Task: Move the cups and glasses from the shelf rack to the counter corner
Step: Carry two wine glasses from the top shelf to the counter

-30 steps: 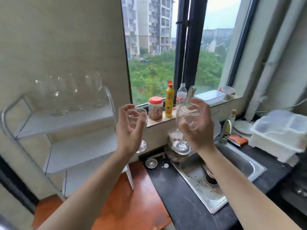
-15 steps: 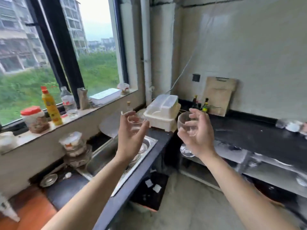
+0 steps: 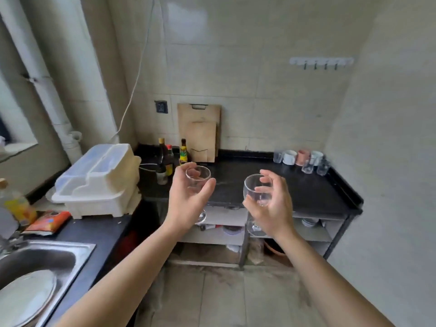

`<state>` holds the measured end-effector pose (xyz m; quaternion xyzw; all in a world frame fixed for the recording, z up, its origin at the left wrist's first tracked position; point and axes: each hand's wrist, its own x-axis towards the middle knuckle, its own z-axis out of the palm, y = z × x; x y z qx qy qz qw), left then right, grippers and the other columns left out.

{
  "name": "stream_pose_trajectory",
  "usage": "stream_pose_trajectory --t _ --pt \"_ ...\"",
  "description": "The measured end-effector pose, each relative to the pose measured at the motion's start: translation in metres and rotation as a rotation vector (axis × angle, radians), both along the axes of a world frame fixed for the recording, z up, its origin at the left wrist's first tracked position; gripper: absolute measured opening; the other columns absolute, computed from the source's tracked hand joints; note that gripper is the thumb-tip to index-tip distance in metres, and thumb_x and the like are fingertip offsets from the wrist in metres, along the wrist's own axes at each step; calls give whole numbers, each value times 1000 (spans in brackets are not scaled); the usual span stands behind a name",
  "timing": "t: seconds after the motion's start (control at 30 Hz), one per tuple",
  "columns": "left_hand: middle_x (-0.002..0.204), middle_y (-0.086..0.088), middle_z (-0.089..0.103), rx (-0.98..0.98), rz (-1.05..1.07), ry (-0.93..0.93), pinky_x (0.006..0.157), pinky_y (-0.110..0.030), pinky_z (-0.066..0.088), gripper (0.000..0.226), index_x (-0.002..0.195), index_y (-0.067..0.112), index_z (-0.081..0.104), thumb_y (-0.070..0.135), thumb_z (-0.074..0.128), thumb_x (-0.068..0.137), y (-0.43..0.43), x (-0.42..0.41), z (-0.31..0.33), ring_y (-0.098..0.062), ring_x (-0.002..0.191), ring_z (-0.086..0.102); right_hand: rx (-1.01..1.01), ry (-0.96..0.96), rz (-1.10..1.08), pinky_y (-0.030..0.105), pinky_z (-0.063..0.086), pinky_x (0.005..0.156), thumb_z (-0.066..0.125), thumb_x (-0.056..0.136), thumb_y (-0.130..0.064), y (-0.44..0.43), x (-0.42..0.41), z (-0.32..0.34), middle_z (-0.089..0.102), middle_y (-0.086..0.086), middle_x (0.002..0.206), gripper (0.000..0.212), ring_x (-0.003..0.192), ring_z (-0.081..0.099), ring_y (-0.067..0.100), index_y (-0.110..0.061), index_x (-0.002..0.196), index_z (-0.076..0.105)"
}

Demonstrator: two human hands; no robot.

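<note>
My left hand (image 3: 188, 204) grips a clear stemmed glass (image 3: 197, 178) by its bowl, its foot showing below my palm. My right hand (image 3: 271, 206) holds a second stemmed glass (image 3: 257, 190) the same way. Both are held upright in the air in front of the black counter (image 3: 271, 182). In the counter's far right corner stand several cups and glasses: a white cup (image 3: 289, 157), a pink cup (image 3: 303, 157) and clear tumblers (image 3: 308, 165). The shelf rack is out of view.
Wooden cutting boards (image 3: 200, 132) lean on the back wall beside sauce bottles (image 3: 168, 159). A white dish drainer (image 3: 101, 180) sits at the left, with a steel sink (image 3: 35, 263) holding a plate below it. Open shelves (image 3: 313, 234) run under the counter.
The view has swung right from the window and shelf rack to the black counter. Both hands have carried their glasses along, keeping the same grip.
</note>
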<state>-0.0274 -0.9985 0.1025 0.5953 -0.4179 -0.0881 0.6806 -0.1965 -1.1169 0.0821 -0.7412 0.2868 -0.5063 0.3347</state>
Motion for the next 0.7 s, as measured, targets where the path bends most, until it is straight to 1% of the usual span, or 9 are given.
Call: stream_pose_trajectory --t 0.1,0.23,0.3,0.37,0.43,0.5,0.57,0.63,0.7 --pt "113 -1 60 36 -76 8 79 -25 57 52 125 24 49 36 75 81 -92 5 8 -2 90 66 13 11 -111 34 61 73 71 62 -46 -76 -4 11 54 -5 120 77 95 66 7 -24 134 53" --pt "112 4 59 76 -236 -4 76 -13 50 54 124 23 49 37 73 78 -201 0 25 4 86 64 35 -40 -255 18 56 71 74 65 -41 -163 -22 25 54 -10 123 69 98 66 2 -31 130 52" --pt "109 4 60 102 -313 -3 75 -13 49 52 122 20 50 33 73 78 -248 -10 28 3 86 63 67 -61 -339 16 55 72 79 68 -29 -197 -38 22 53 -13 121 67 97 66 -1 -36 129 50" --pt "105 9 62 110 -379 9 74 -13 50 48 121 19 50 27 74 80 -290 -20 23 -1 89 65 88 -46 -418 18 54 75 83 72 -19 -229 -54 13 53 -11 121 67 97 66 -1 -36 128 50" --pt "103 13 62 138 -436 12 72 -9 47 44 119 21 50 23 75 82 -336 -32 13 2 90 64 126 -34 -477 17 52 76 83 73 -17 -266 -70 -1 54 -8 123 65 97 66 -2 -37 126 51" --pt "108 11 61 167 -479 20 73 -8 46 41 116 27 49 25 74 84 -382 -41 -1 4 92 63 155 -27 -518 19 53 78 82 73 -18 -308 -84 -17 54 -9 124 62 99 66 -2 -34 125 53" --pt "119 7 55 209 -502 17 74 -8 46 40 117 33 47 31 73 86 -429 -48 -16 2 100 61 182 -29 -534 13 52 77 81 71 -22 -355 -93 -33 53 -10 125 63 100 65 -2 -31 127 54" --pt "126 7 44 251 -485 -12 77 -4 44 44 123 34 46 36 71 87 -476 -53 -30 7 105 55 198 -32 -520 7 48 74 77 66 -36 -407 -97 -45 52 -13 125 64 100 64 -5 -38 125 52" --pt "125 8 38 291 -447 -38 76 2 39 45 126 34 45 34 71 89 -521 -56 -41 12 108 49 209 -34 -477 12 48 78 71 61 -45 -461 -97 -55 48 -15 123 65 101 63 -4 -44 122 50"
